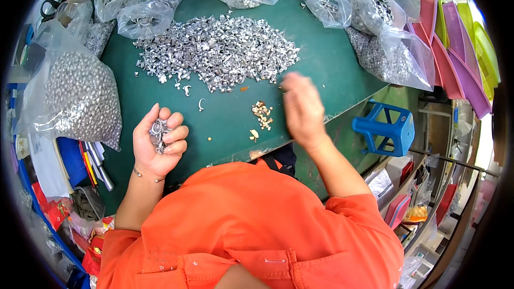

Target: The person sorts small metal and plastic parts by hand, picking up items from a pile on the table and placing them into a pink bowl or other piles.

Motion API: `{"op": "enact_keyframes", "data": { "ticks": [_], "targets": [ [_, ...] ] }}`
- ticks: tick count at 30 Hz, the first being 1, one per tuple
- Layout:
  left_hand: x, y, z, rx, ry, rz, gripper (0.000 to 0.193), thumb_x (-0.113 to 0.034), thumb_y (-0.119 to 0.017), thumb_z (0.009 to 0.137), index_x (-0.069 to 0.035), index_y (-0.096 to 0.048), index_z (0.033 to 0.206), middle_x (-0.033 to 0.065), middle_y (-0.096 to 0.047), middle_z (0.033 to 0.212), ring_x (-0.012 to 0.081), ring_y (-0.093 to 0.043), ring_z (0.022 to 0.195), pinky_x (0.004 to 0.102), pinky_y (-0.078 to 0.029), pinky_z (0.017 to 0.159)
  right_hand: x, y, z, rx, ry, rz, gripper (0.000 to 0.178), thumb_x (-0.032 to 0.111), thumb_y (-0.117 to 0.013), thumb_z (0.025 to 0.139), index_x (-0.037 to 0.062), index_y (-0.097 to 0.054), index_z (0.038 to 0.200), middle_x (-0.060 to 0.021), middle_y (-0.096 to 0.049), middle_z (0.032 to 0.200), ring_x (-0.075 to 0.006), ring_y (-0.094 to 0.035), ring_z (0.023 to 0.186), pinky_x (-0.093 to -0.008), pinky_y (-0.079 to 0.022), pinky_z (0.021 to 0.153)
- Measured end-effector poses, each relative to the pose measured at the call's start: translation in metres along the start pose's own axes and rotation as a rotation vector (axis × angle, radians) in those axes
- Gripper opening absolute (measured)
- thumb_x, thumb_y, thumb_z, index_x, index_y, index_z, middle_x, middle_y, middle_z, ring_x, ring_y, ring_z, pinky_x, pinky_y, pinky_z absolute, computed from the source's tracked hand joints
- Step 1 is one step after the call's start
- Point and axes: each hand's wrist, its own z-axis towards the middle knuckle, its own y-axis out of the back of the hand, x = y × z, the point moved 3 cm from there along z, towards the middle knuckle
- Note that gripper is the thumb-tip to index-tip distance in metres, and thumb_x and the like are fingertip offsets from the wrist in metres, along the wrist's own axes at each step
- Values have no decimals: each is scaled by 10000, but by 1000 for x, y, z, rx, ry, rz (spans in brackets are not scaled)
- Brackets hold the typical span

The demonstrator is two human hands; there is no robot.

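Orange fabric shirt (241,198) nearest camera, chest up close to the tabletop's front edge. Small silver-grey curved metal pieces (159,132) sit in the left hand (145,151), over the green tabletop (326,69); fingers curled round the clump, not sealed. Risk: hand tips or grip loosens, pieces drop through the gaps.

Right hand (304,109) blurred, palm down, near the front edge; fingers look close together, can't tell if anything's in them. Between the hands: cluster of small tan-cream chips (262,115), plus a larger pale tan flake (254,135) close to the edge. A careless sleeve or hand sweep could push these onto the floor, or mix them with metal. One loose silver curved piece (201,105) lies apart from the heap, easy to overlook.

Farther out: wide heap of silver-grey metal pieces (219,51); a reach across it could scatter its loose rim. Left, clear plastic bag of round silver beads (83,93); an elbow bump might spill it if untied, closure unclear. Right, blue plastic stool (385,128) below tabletop level; strays could roll beneath it.
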Motion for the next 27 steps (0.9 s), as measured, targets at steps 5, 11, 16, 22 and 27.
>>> {"op": "enact_keyframes", "data": {
  "ticks": [5,11,16,22,27],
  "targets": [
    [4,-3,5,-5,16,-15,291,-309,-381,984,-89,-519,854,35,-440,788,125,-401,604,229,-322,434,-16,2,-22,263,-167,-320,598,219,-580,869,-81,-344,1330,-289,-341,1387,-425,-323,1304,-514,-246,1072],
    [8,-7,6,-9,22,-11,298,-306,-393,977,-82,-540,848,47,-460,793,129,-409,598,229,-324,433,46,-24,-29,448,-5,-13,632,253,-612,848,-85,-359,1318,-279,-329,1396,-424,-309,1312,-519,-240,1081],
    [7,-7,4,-19,8,-7,297,-305,-403,973,-81,-543,838,50,-464,794,132,-410,595,233,-321,431,67,-42,-15,493,112,324,503,136,-599,854,-56,-417,1281,-254,-362,1378,-413,-351,1291,-479,-320,1054],
    [4,-5,0,-9,-24,-2,298,-305,-394,979,-83,-541,846,39,-461,790,124,-410,595,225,-326,430,15,-31,6,51,-30,-55,290,-44,-552,761,-40,-576,1050,-188,-543,996,-353,-517,868,-411,-448,775],
    [8,-6,2,-17,8,-15,292,-304,-401,976,-84,-546,848,35,-464,789,122,-413,598,227,-328,434,9,-31,11,87,-17,4,156,-37,-600,755,-11,-590,909,-124,-552,911,-324,-527,804,-377,-463,709]
  ]
}}
